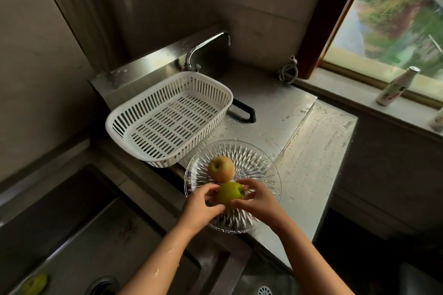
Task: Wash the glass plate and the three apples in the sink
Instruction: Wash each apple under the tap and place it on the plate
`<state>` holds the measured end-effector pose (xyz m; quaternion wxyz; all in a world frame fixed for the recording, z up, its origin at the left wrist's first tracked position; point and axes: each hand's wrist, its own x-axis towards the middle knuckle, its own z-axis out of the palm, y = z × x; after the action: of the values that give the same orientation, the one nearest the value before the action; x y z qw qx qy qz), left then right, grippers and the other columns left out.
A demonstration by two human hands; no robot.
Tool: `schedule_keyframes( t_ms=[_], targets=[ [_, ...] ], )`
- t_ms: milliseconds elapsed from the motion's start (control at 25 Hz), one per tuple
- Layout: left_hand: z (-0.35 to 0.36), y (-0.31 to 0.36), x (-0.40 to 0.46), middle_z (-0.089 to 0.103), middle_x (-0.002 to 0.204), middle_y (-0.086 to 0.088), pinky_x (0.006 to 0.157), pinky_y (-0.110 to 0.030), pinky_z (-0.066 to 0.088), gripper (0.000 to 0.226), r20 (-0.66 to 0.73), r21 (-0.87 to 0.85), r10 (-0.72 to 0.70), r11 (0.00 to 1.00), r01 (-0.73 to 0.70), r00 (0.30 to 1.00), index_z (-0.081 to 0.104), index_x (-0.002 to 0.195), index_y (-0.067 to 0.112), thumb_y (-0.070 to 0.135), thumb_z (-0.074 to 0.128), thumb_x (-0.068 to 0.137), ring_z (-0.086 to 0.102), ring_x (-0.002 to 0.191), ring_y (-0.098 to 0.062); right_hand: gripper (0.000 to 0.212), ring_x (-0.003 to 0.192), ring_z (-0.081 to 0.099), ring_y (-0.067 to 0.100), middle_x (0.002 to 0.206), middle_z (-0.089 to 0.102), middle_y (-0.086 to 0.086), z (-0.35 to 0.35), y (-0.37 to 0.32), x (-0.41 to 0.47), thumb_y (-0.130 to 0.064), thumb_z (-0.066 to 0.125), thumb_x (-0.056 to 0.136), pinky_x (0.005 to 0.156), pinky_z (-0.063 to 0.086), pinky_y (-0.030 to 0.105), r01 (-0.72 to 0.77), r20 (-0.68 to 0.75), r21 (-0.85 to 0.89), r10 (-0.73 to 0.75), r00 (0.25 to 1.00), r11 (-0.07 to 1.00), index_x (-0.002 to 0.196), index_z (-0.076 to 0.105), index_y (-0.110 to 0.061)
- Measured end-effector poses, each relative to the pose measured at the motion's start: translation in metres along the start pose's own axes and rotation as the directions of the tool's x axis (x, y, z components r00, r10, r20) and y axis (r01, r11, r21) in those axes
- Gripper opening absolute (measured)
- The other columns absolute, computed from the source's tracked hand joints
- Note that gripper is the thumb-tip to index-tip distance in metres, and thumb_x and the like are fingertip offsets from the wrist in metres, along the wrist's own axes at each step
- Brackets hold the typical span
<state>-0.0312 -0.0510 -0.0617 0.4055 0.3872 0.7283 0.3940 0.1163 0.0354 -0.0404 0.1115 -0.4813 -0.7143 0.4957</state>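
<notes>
A cut-glass plate (259, 160) sits on the steel counter. A yellow-red apple (220, 167) lies on it, toward the far side. Just above the plate's near half, a green apple (229, 193) is held between both hands. My left hand (203, 203) grips its left side with curled fingers, and my right hand (257, 199) grips its right side and top. A third, greenish apple (34, 284) lies in the sink basin (79, 235) at the lower left, near the drain (103, 284).
A white slotted plastic basket (167, 117) stands behind the plate, below the tap (206, 48). The wet steel counter (311, 151) runs right to its edge. A bottle (395, 86) stands on the windowsill. A second drain (265, 291) shows at the bottom.
</notes>
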Motion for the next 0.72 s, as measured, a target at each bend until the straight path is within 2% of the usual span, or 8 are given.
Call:
schedule_keyframes(
  t_ms=[120, 280, 400, 520, 600, 640, 680, 720],
  targets=[
    [-0.002, 0.002, 0.0, 0.062, 0.104, -0.001, 0.081, -0.018, 0.046, 0.049, 0.013, -0.008, -0.021, 1.0, 0.021, 1.0, 0.058, 0.116, 0.011, 0.005, 0.073, 0.07, 0.06, 0.096, -0.012, 0.051, 0.081, 0.061, 0.023, 0.109, 0.054, 0.011, -0.005, -0.004, -0.002, -0.013, 0.077, 0.068, 0.079, 0.055, 0.042, -0.003, 0.053, 0.03, 0.001, 0.999, 1.0, 0.115, 0.059, -0.014],
    [-0.014, 0.01, -0.006, 0.062, 0.109, -0.005, 0.078, -0.019, 0.049, 0.047, 0.009, -0.095, -0.024, 0.995, 0.025, 1.0, 0.056, 0.118, 0.014, 0.005, 0.07, 0.074, 0.062, 0.094, -0.013, 0.049, 0.084, 0.063, 0.027, 0.108, 0.057, 0.014, -0.011, -0.013, -0.006, -0.01, 0.075, 0.07, 0.081, 0.056, 0.045, -0.016, 0.029, 0.053, 0.014, 0.999, 0.998, 0.116, 0.058, -0.013],
    [-0.038, 0.015, -0.016, 0.063, 0.107, 0.0, 0.071, -0.016, 0.052, 0.041, -0.061, -0.148, 0.04, 0.988, -0.048, 0.997, 0.055, 0.108, 0.032, 0.01, 0.069, 0.077, 0.064, 0.091, -0.009, 0.045, 0.084, 0.063, 0.025, 0.103, 0.058, 0.007, -0.015, -0.03, -0.009, -0.013, 0.073, 0.071, 0.075, 0.056, 0.036, 0.024, -0.058, 0.027, -0.023, 0.998, 0.999, 0.114, 0.059, -0.019],
    [-0.07, 0.016, -0.032, 0.065, 0.102, 0.005, 0.07, -0.015, 0.052, 0.04, -0.183, -0.174, 0.068, 0.98, -0.1, 0.981, 0.054, 0.105, 0.039, 0.014, 0.069, 0.077, 0.066, 0.088, -0.008, 0.04, 0.08, 0.06, 0.02, 0.1, 0.06, 0.008, -0.003, -0.056, -0.01, -0.012, 0.075, 0.069, 0.075, 0.053, 0.031, 0.122, -0.073, -0.038, -0.125, 0.989, 0.992, 0.107, 0.064, -0.015],
    [-0.094, 0.009, -0.047, 0.065, 0.1, 0.006, 0.071, -0.014, 0.051, 0.04, -0.281, -0.177, 0.052, 0.979, -0.106, 0.958, 0.054, 0.107, 0.037, 0.012, 0.068, 0.078, 0.066, 0.083, -0.003, 0.039, 0.077, 0.058, 0.01, 0.097, 0.058, 0.004, 0.021, -0.079, -0.009, -0.012, 0.076, 0.068, 0.071, 0.048, 0.009, 0.213, -0.021, -0.094, -0.216, 0.976, 0.972, 0.105, 0.066, -0.013],
    [-0.105, 0.006, -0.055, 0.065, 0.099, 0.005, 0.07, -0.013, 0.051, 0.041, -0.311, -0.179, 0.044, 0.978, -0.104, 0.949, 0.054, 0.108, 0.035, 0.01, 0.067, 0.078, 0.066, 0.079, 0.0, 0.037, 0.075, 0.056, 0.005, 0.096, 0.058, 0.002, 0.035, -0.089, -0.009, -0.012, 0.075, 0.068, 0.066, 0.043, 0.003, 0.238, 0.009, -0.089, -0.238, 0.971, 0.967, 0.104, 0.066, -0.014],
    [-0.116, -0.001, -0.064, 0.065, 0.098, 0.004, 0.07, -0.012, 0.051, 0.041, -0.342, -0.186, 0.032, 0.977, -0.101, 0.939, 0.054, 0.108, 0.034, 0.008, 0.067, 0.078, 0.065, 0.075, 0.003, 0.035, 0.071, 0.055, 0.005, 0.093, 0.058, 0.001, 0.052, -0.1, -0.008, -0.011, 0.075, 0.068, 0.063, 0.042, 0.003, 0.25, 0.055, -0.055, -0.247, 0.967, 0.967, 0.102, 0.066, -0.016],
    [-0.128, -0.009, -0.075, 0.064, 0.097, 0.003, 0.069, -0.011, 0.051, 0.042, -0.376, -0.199, 0.009, 0.976, -0.09, 0.927, 0.054, 0.109, 0.033, 0.007, 0.067, 0.078, 0.064, 0.073, 0.004, 0.035, 0.068, 0.053, 0.007, 0.09, 0.058, 0.001, 0.071, -0.11, -0.008, -0.011, 0.075, 0.068, 0.064, 0.044, 0.01, 0.262, 0.118, -0.033, -0.256, 0.959, 0.965, 0.101, 0.065, -0.019]
  ],
)
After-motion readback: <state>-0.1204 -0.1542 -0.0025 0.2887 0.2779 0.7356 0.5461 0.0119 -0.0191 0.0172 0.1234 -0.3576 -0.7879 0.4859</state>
